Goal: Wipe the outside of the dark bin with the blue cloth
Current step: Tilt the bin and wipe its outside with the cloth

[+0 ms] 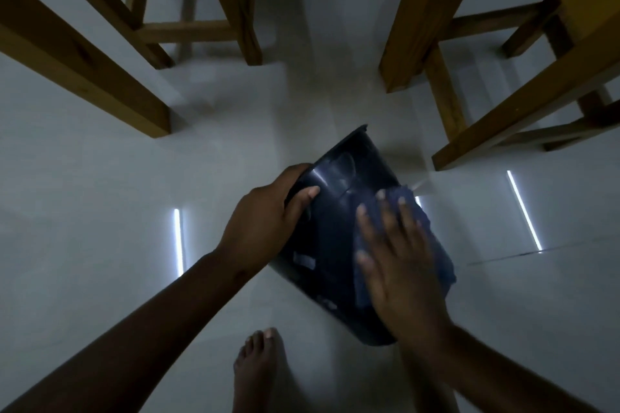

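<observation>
Dim room, pale tiled floor (100, 178) with thin streaks of reflected light; wooden chair legs (84, 54) far beyond the fingertips at upper left, more wooden legs (503, 104) at upper right. Left hand (265, 221) curled over the rim of the bin (332, 245), thumb on the outer wall, the other fingers hooked round the edge and out of sight inside. Bin tipped on its side between the two hands, mouth toward the left hand's fingers, base toward the wrists, dark glossy wall facing up. Right hand (399, 265) flat and spread wide, fingers splayed, not closed round anything, palm pressing the cloth (432, 241) against the bin's outer wall. Cloth blue, bunched under and just past the right fingertips, draping over the bin's right side. Bare foot (258, 369) on the floor below the wrists, near the bin's base.
</observation>
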### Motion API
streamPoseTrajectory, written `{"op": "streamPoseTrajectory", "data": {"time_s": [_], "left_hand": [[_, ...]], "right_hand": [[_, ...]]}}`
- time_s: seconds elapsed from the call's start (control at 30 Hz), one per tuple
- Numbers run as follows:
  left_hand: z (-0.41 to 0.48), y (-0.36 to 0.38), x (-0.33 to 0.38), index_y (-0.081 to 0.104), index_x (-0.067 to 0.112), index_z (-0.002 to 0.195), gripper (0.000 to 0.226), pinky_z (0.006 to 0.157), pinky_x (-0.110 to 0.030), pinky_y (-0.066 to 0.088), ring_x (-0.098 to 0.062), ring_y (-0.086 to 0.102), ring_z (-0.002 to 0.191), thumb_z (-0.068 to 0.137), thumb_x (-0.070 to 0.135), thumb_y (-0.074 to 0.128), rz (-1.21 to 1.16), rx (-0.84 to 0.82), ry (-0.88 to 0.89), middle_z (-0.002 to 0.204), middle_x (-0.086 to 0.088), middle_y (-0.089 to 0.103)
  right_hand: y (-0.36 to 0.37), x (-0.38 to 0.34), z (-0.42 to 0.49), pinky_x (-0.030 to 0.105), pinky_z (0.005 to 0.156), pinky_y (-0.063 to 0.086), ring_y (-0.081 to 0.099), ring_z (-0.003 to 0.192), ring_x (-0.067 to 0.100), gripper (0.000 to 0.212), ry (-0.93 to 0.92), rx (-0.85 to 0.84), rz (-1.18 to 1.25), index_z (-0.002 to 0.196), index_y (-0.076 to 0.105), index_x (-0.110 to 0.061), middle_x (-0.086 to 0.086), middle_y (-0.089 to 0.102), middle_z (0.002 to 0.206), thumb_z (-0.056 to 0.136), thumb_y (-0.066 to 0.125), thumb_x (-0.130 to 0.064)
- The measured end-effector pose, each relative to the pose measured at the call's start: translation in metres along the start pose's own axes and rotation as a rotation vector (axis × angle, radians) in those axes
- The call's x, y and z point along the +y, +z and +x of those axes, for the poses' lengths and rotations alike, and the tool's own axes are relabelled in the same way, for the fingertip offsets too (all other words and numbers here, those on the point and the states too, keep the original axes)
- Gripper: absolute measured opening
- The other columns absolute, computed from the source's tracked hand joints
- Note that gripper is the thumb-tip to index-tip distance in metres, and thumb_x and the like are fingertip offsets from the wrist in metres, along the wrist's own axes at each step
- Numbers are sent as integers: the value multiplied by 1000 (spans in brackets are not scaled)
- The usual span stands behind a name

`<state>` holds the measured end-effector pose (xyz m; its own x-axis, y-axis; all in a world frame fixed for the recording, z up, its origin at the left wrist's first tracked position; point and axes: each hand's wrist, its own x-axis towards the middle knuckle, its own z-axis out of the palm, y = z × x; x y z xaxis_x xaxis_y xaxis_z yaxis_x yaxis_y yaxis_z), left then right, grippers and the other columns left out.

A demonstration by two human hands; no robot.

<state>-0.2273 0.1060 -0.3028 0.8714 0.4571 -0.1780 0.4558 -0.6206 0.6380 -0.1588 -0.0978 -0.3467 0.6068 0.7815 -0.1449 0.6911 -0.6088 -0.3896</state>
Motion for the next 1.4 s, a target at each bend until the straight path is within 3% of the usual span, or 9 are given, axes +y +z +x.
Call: {"op": "streamPoseTrajectory", "data": {"time_s": [0.1,0.27,0.53,0.73,0.87,0.97,1.17,1.27,1.4], "left_hand": [[7,2,1,45,29,129,32,61,-3,44,-4,62,71,99,38,39,-11,-11,50,90,15,63],[9,2,5,44,30,128,31,58,-2,39,0,58,68,99,37,37,-14,-25,0,84,12,63],[8,0,2,46,30,124,28,66,-21,48,-9,65,78,99,40,37,3,-26,35,92,10,66],[-10,-8,-10,47,34,120,39,66,-21,55,-8,68,82,90,56,35,-84,-84,-94,95,9,70],[-12,2,0,48,28,109,26,61,-28,55,-14,67,69,96,47,37,12,41,-75,81,4,70],[-1,0,4,45,24,119,25,57,-8,45,-5,62,66,98,37,39,-35,2,-25,78,9,63],[-2,-7,5,33,39,141,39,66,-2,44,-3,62,80,101,35,31,-117,-83,-38,100,12,62],[-1,-5,6,34,41,140,38,60,4,41,10,56,65,102,34,32,-116,-62,-14,96,17,60],[2,-2,2,39,34,139,37,67,9,36,5,57,84,102,31,33,-138,-50,16,102,17,57]], "right_hand": [[2,-2,4,50,117,12,1,148,29,54,-242,-23,-117,151,1,-37,0,1,162,99,13,-44],[-18,38,47,37,114,30,25,142,11,50,160,23,417,150,15,-39,-4,23,158,100,18,-46],[0,5,8,46,118,11,3,148,27,54,-200,-11,-22,150,3,-38,-3,6,161,98,16,-47],[-16,41,48,42,117,26,19,144,7,50,184,10,493,149,12,-41,-8,17,160,101,21,-48],[-2,0,4,48,118,14,3,149,23,55,-18,-26,55,151,-1,-38,-2,6,162,98,13,-45],[1,-10,6,47,118,8,-2,149,26,54,-233,-44,-37,149,-3,-39,-3,1,162,98,14,-43],[-20,30,44,36,114,29,24,144,17,52,120,9,325,150,15,-37,-2,22,158,100,13,-47],[-4,1,6,50,116,19,9,148,28,53,-59,-9,-21,151,8,-34,1,12,161,99,6,-45],[-2,6,17,51,117,15,8,147,29,53,-237,8,-99,149,6,-37,1,9,161,98,21,-41]]}}
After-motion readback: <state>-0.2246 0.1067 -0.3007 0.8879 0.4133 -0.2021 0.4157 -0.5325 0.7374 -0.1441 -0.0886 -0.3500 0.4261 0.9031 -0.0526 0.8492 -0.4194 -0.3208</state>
